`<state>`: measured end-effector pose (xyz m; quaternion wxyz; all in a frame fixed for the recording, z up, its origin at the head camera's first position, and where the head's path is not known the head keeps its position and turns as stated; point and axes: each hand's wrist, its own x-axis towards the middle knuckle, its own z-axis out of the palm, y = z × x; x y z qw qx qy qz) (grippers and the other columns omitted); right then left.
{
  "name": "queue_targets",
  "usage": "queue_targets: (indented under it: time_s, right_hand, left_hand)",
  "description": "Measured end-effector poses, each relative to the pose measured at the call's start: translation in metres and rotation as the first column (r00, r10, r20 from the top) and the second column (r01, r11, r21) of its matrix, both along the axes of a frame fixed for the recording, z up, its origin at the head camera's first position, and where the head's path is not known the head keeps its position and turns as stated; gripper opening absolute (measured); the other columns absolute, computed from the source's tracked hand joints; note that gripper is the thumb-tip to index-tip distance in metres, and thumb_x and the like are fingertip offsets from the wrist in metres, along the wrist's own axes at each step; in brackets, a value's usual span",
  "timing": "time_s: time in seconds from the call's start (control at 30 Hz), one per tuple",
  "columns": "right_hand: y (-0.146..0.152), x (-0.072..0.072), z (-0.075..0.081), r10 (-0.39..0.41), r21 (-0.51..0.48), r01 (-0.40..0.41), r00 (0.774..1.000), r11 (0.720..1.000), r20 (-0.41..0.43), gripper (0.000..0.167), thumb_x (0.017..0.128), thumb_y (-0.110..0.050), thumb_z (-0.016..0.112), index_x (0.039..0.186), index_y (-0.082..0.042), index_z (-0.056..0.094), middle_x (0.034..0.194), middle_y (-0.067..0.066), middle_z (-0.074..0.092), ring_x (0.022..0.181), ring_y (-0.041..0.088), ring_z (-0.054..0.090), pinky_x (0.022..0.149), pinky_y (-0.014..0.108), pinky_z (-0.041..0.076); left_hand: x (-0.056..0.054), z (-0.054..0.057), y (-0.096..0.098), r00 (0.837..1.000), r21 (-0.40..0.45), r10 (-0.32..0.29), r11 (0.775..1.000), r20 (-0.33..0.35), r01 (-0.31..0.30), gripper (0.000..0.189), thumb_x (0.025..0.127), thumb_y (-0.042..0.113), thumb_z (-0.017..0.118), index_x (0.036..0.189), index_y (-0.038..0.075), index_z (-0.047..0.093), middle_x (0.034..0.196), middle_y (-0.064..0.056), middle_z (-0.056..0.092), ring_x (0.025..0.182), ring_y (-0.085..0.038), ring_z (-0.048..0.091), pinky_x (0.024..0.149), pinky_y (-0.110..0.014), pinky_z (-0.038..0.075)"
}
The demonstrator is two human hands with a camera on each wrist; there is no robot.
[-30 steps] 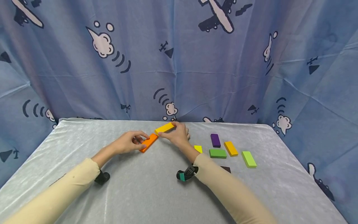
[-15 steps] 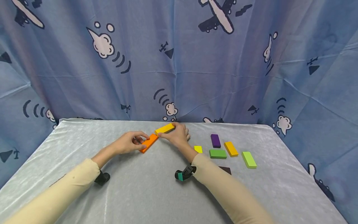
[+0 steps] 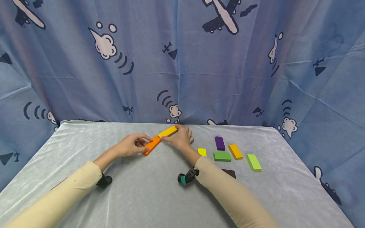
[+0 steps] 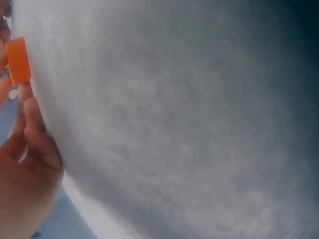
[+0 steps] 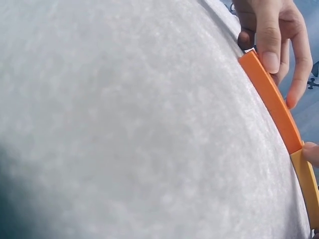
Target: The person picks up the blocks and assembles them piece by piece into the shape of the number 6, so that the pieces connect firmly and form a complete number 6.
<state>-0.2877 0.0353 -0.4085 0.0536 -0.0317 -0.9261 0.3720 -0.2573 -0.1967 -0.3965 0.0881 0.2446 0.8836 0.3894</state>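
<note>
My left hand grips an orange block between thumb and fingers as it lies slanted on the cloth. In the left wrist view one end of this orange block shows beside the fingers. Just beyond it, my right hand pinches a yellow block, thumb at the near end and fingers at the far end. The right wrist view has the orange block and the yellow block meeting end to end, with the right thumb at the joint.
Right of my hands lie a bright yellow block, a green block, a purple block, an amber block and a lime block. A dark brown block is partly behind my right sleeve. A patterned curtain hangs behind the table.
My right hand has shifted the yellow block slightly, turning its far end so that its near end sits against the orange block. The left hand stays still.
</note>
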Motion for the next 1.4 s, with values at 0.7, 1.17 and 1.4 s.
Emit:
queue_targets:
  time_s: [0.7, 1.17, 1.4]
  right_hand:
    - [0.01, -0.006, -0.004, 0.001, -0.103, -0.007, 0.998, 0.995, -0.064, 0.06, 0.075, -0.036, 0.093, 0.127, -0.015, 0.072, 0.123, 0.004, 0.066, 0.117, 0.028, 0.05, 0.096, 0.054, 0.026]
    - [0.015, -0.005, -0.003, 0.012, -0.143, -0.023, 0.997, 0.99, -0.08, 0.047, 0.076, -0.031, 0.093, 0.117, -0.014, 0.076, 0.114, 0.002, 0.069, 0.111, 0.027, 0.052, 0.094, 0.055, 0.026]
    - [0.015, -0.005, -0.002, 0.017, -0.139, -0.027, 0.997, 0.99, -0.071, 0.047, 0.076, -0.031, 0.093, 0.117, -0.015, 0.076, 0.115, 0.001, 0.068, 0.111, 0.026, 0.052, 0.095, 0.054, 0.025]
  left_hand:
    - [-0.001, -0.001, 0.0, 1.0, -0.005, 0.003, 1.0, 0.001, -0.003, 0.032, 0.094, 0.008, 0.074, 0.126, 0.006, 0.068, 0.1, -0.007, 0.068, 0.085, -0.021, 0.065, 0.073, -0.037, 0.054]
    - [-0.001, -0.002, 0.0, 1.0, -0.003, 0.01, 1.0, 0.012, -0.01, 0.033, 0.094, 0.009, 0.074, 0.126, 0.006, 0.068, 0.101, -0.008, 0.068, 0.084, -0.021, 0.065, 0.073, -0.036, 0.054]
    - [0.0, -0.001, 0.001, 1.0, 0.004, 0.008, 1.0, 0.007, -0.008, 0.032, 0.094, 0.007, 0.074, 0.125, 0.006, 0.068, 0.1, -0.008, 0.068, 0.085, -0.021, 0.066, 0.073, -0.036, 0.054]
